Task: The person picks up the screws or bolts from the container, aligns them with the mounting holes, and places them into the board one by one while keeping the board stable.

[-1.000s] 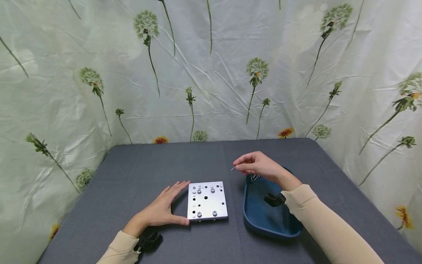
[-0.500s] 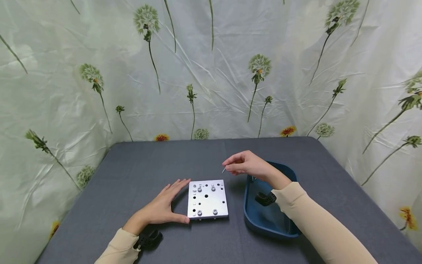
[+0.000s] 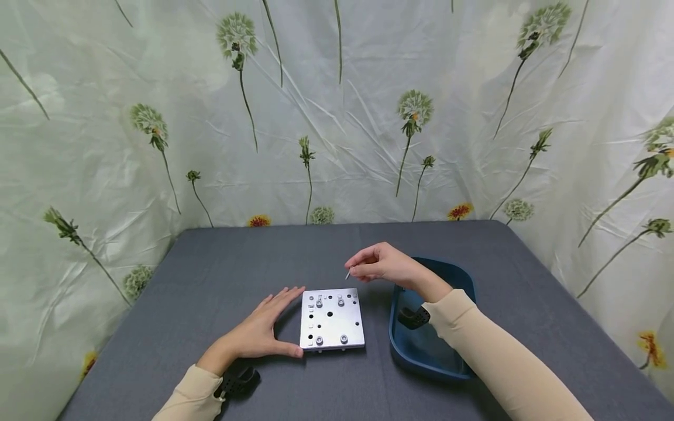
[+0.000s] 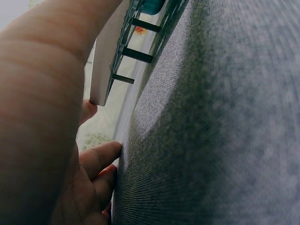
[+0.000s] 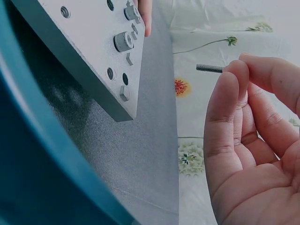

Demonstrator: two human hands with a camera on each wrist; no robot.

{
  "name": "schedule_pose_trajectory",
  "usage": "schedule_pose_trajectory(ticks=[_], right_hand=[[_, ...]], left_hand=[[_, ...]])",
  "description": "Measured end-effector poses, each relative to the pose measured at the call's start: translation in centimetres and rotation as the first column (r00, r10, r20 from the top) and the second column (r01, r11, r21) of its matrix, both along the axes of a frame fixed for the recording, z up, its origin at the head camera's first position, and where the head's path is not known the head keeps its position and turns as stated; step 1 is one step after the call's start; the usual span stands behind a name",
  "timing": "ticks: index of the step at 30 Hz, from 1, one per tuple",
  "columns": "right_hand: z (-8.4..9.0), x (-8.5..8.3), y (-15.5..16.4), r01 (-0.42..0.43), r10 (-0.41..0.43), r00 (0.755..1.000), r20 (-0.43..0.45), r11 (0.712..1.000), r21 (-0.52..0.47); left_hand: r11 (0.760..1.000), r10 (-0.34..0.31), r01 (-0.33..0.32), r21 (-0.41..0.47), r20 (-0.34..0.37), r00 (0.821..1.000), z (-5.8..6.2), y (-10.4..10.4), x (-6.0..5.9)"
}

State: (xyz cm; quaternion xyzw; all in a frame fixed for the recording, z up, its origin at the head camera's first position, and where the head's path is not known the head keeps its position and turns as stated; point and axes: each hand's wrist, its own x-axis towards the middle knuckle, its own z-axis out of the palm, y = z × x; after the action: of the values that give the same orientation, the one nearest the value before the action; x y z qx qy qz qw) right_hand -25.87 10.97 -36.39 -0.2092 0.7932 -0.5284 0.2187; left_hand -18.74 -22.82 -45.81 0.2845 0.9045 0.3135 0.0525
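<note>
A square metal plate with holes and several screws in it lies on the grey table. My left hand lies flat on the table, fingers straight against the plate's left edge; the left wrist view shows the plate's edge raised on short standoffs. My right hand hovers above the plate's far right corner and pinches a small threaded screw between thumb and fingertips. In the right wrist view the screw sticks out from the fingers, near the plate.
A blue plastic tray sits to the right of the plate, partly under my right forearm; its rim fills the right wrist view's lower left. A flower-print curtain encloses the table at the back and both sides.
My right hand has carried the screw leftward from over the blue tray to above the plate's far right corner. The left hand and the plate have stayed put.
</note>
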Motion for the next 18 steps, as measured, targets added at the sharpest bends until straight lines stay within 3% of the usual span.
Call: schedule_pose_trajectory(ticks=[18], right_hand=[[-1.0,-0.1,-2.0,-0.039,0.039,0.999,0.016,0.999,0.019]], left_hand=[[1.0,0.002,-0.002,0.003,-0.001,1.0,-0.1,-0.1,0.1]])
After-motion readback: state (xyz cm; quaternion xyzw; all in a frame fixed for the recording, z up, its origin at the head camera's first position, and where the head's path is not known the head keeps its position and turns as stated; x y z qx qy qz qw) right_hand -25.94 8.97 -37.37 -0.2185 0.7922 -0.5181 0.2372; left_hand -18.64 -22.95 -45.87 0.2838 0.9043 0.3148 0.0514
